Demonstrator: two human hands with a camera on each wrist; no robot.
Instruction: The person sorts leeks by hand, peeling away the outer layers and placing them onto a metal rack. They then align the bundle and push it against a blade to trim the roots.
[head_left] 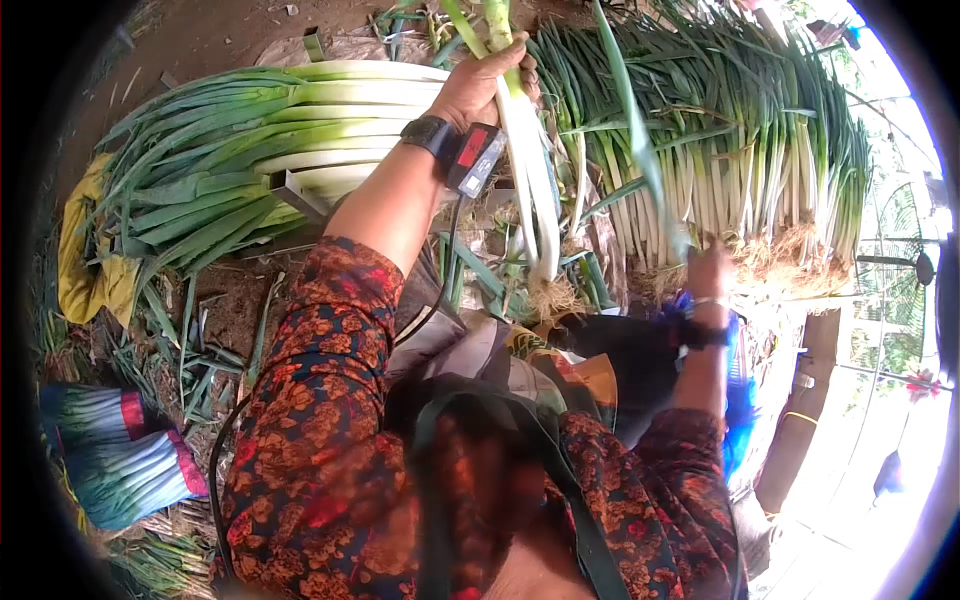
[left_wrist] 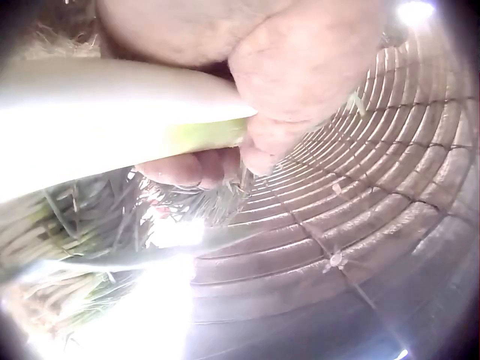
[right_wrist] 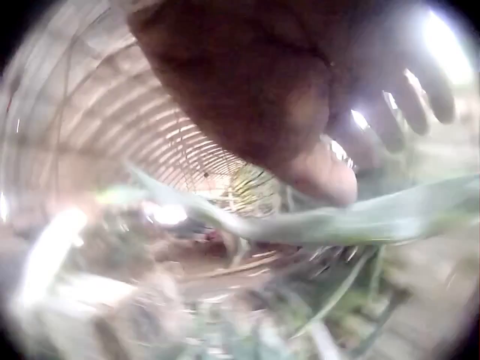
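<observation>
My left hand (head_left: 485, 85) grips a leek (head_left: 525, 170) around its upper stalk, and its roots hang at the bottom. In the left wrist view the fingers of that hand (left_wrist: 277, 82) curl round the pale stalk (left_wrist: 112, 120). My right hand (head_left: 708, 272) is at the right, blurred, by the lower end of a long green leaf (head_left: 635, 120). In the right wrist view the leaf (right_wrist: 360, 221) runs just under the thumb of that hand (right_wrist: 277, 90), whose other fingers are spread; whether it touches the leaf is unclear.
Trimmed leeks (head_left: 340, 120) lie stacked at the left by a metal bracket (head_left: 298, 192). Untrimmed leeks with roots (head_left: 720, 180) fill the upper right. Bundles with red bands (head_left: 130, 460) lie at the lower left, near a yellow cloth (head_left: 85, 250). Leaf scraps (head_left: 195, 350) litter the ground.
</observation>
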